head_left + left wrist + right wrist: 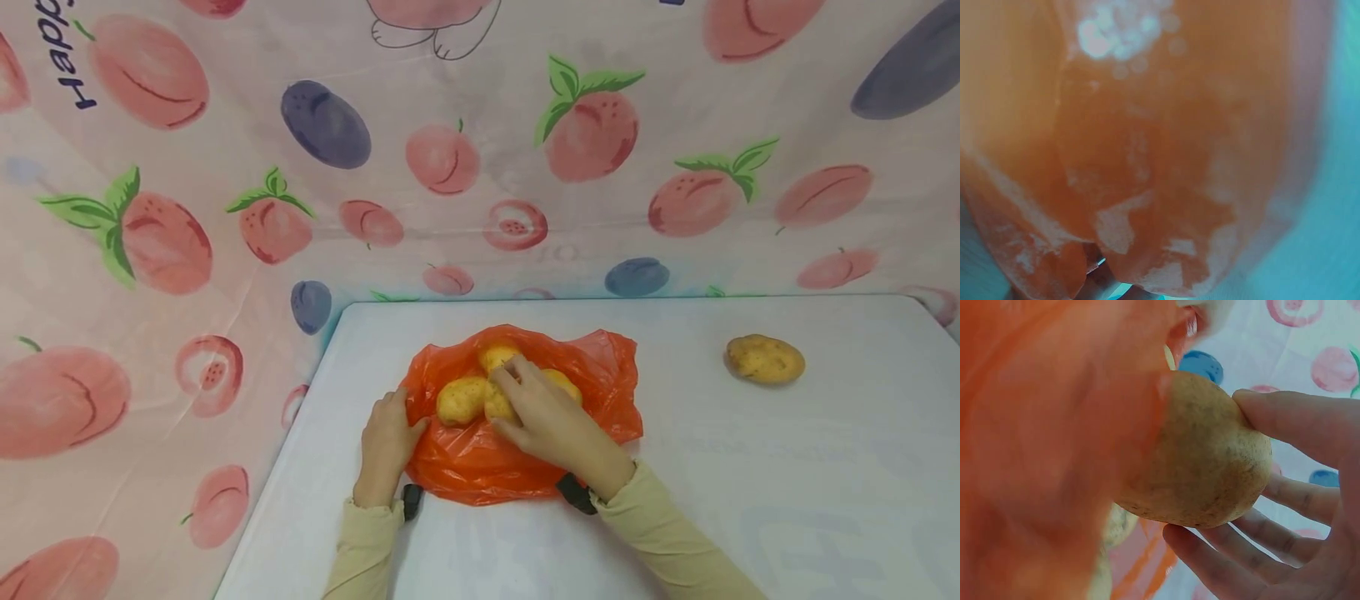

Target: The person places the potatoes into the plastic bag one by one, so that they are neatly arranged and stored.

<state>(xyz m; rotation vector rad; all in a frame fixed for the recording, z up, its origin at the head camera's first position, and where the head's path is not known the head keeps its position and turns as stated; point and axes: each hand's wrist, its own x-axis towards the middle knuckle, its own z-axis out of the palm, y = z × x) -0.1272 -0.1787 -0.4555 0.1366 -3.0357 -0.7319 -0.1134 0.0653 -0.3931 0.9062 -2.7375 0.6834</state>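
Observation:
An orange-red plastic bag (480,471) lies spread on the white table with its mouth open, and several yellow potatoes (460,402) are inside. My right hand (551,421) reaches over the bag and grips one potato (1210,450). In the right wrist view the thumb is on one side of that potato and the fingers on the other, with bag plastic covering its left part. At the bag's left edge, my left hand (386,442) holds the rim between thumb and fingers. Blurred orange plastic (1166,137) fills most of the left wrist view, so the left fingers are hidden there.
A single potato (765,359) lies on the table (750,500) to the right, away from the bag. Fruit-printed cloth (465,225) rises behind the table and along its left side. Small black devices (576,493) sit at both wrists.

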